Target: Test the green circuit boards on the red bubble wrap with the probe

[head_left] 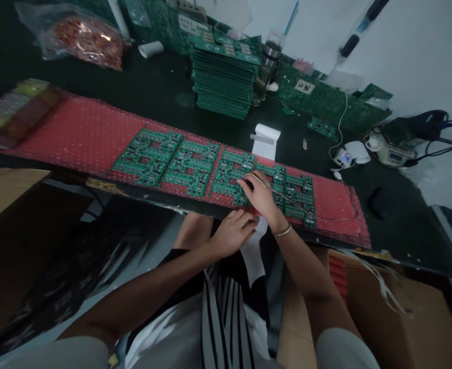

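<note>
Several green circuit boards [189,166] lie in a row on red bubble wrap [83,123] along the bench's front edge. My right hand [259,195] is over the boards right of the middle, thumb and fingers closed around a thin cable [306,211] that trails rightward across the wrap. The fingertips partly hide what is beneath them. Just below, at the bench edge, my left hand [233,233] has its fingers curled against a white paper strip [253,256]. This strip hangs down toward my lap, and the fingers cover part of its upper end.
A tall stack of green boards [226,82] stands behind the row. Near it are a paper roll [267,134] and a glass bottle [266,64]. A bag of copper-coloured parts [89,38] lies at back left, a small plugged-in adapter [343,158] at right. Cardboard boxes [414,312] sit below.
</note>
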A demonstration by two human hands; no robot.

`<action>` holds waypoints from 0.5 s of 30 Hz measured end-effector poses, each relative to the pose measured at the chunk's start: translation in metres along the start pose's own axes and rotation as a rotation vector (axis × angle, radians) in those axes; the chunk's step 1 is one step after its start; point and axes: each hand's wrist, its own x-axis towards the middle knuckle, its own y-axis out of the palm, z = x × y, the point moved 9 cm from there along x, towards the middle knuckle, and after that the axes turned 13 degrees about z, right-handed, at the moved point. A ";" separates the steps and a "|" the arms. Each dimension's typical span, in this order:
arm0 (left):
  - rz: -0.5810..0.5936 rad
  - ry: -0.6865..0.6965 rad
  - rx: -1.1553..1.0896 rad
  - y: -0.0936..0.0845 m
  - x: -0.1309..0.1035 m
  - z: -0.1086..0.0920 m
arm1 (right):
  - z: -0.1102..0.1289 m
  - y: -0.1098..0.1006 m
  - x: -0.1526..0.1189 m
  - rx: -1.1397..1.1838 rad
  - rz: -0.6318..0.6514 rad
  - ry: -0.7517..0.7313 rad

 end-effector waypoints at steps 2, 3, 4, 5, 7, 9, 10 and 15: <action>-0.034 0.007 -0.036 0.000 0.000 0.000 | 0.000 0.000 0.000 0.003 -0.004 -0.004; -0.053 0.002 -0.065 -0.001 0.000 0.002 | 0.000 -0.001 0.000 0.003 -0.008 -0.007; -0.075 -0.003 -0.095 -0.002 0.000 0.003 | 0.000 -0.001 0.000 0.002 -0.012 -0.007; -0.094 -0.009 -0.122 -0.003 0.000 0.005 | 0.000 -0.001 0.000 0.002 -0.013 -0.006; -0.124 -0.013 -0.146 -0.005 -0.001 0.006 | 0.000 0.000 0.000 0.004 -0.008 -0.001; -0.138 0.003 -0.121 -0.006 -0.003 0.005 | 0.000 0.000 0.000 0.004 -0.006 0.001; -0.139 0.017 -0.095 -0.006 -0.004 0.003 | 0.000 0.000 -0.001 0.003 -0.007 0.001; -0.131 0.084 0.001 -0.006 -0.010 -0.006 | 0.000 0.000 -0.001 0.000 -0.006 0.007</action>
